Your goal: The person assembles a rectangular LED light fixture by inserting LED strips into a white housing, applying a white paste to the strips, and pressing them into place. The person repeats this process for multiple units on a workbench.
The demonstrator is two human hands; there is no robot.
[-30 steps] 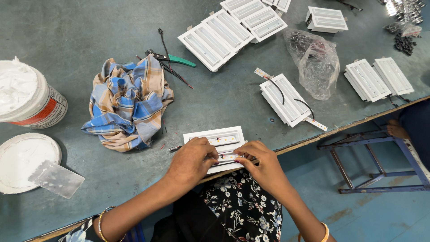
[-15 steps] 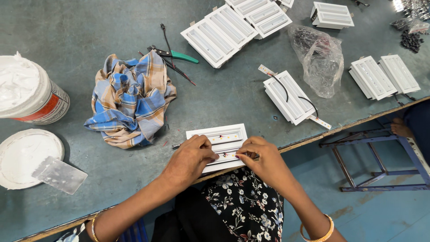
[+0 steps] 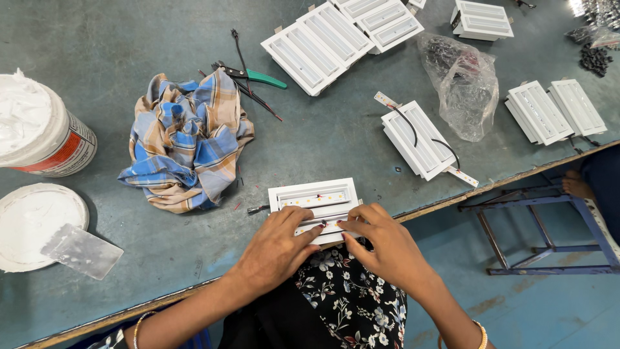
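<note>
A white rectangular light housing (image 3: 311, 196) with two slots lies at the near edge of the grey-green table (image 3: 336, 142). My left hand (image 3: 279, 245) rests on its near side, fingers pressing a thin LED strip (image 3: 316, 226) into the lower slot. My right hand (image 3: 381, 240) pinches the same strip from the right, fingertips meeting the left hand's. The upper slot shows a strip with small red wires.
A blue checked cloth (image 3: 184, 145) lies left of the housing, with green-handled pliers (image 3: 255, 76) behind it. Several more white housings (image 3: 336, 39) sit at the back and right (image 3: 420, 139), beside a clear plastic bag (image 3: 465, 84). A white paste tub (image 3: 39, 132) and its lid (image 3: 35, 223) stand far left.
Both hands have stayed on the housing, with the fingers shifting slightly along the strip in the lower slot. The camera view has moved a little.
</note>
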